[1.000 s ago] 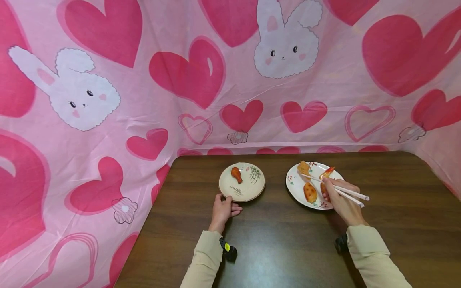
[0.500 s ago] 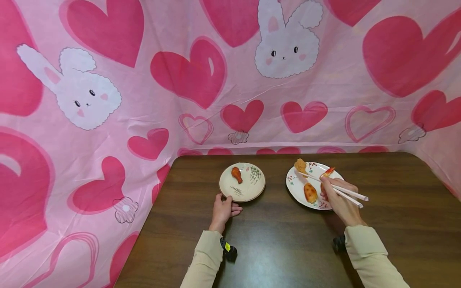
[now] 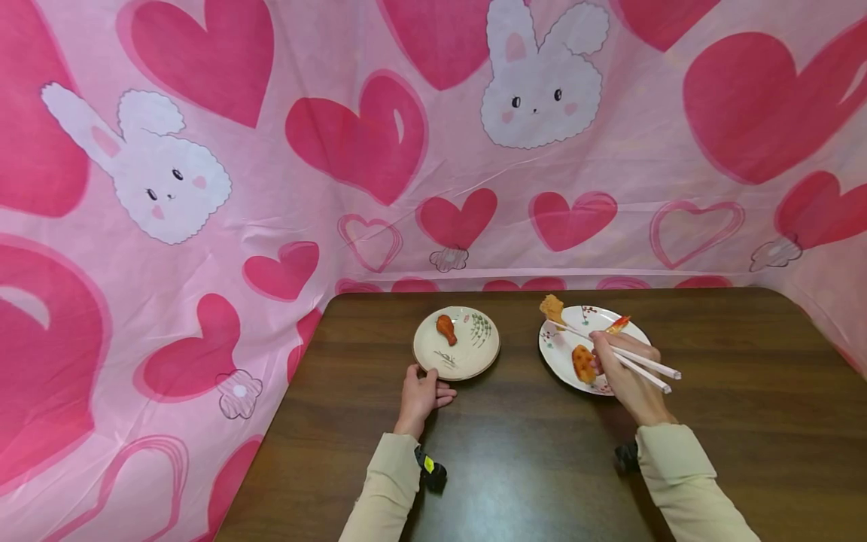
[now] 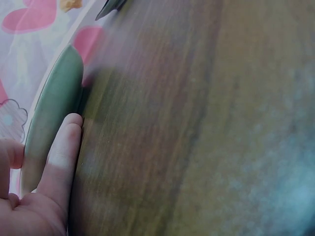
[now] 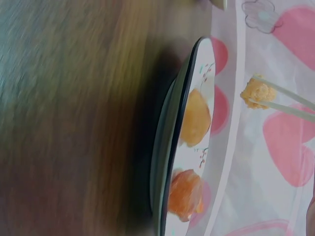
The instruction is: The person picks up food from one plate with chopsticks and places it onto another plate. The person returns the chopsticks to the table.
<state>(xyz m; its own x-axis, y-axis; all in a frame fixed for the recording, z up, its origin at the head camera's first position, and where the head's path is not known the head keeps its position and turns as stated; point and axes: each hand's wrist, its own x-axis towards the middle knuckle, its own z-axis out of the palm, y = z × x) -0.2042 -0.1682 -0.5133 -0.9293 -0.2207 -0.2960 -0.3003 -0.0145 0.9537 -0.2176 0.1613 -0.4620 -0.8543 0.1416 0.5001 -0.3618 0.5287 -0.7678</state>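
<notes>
In the head view my left hand (image 3: 421, 395) grips the near rim of a round cream plate (image 3: 474, 361), thumb at the rim and a finger (image 4: 61, 157) against its outer side. A small brown drumstick (image 3: 446, 329) lies on that plate. My right hand (image 3: 628, 376) holds a pair of white chopsticks (image 3: 653, 364). Their tips pinch a golden, crumbly fried piece (image 3: 552, 308), which the right wrist view shows raised above plate level. Beneath the chopsticks, a white flowered plate (image 3: 555, 360) carries a browned oval piece (image 3: 582, 364) and a red-tipped piece (image 3: 619, 324), partly hidden by my hand.
Both plates stand on a dark brown wooden table (image 3: 515, 452), with bare wood between them. Behind the table and along its left side hangs a pink cloth (image 3: 305, 203) with hearts and rabbits. Another orange-brown piece (image 5: 185, 194) shows on the white plate.
My right hand has moved left with the chopsticks. The fried piece has gone from over the white plate to beyond its upper left rim. My left hand and the cream plate stay put.
</notes>
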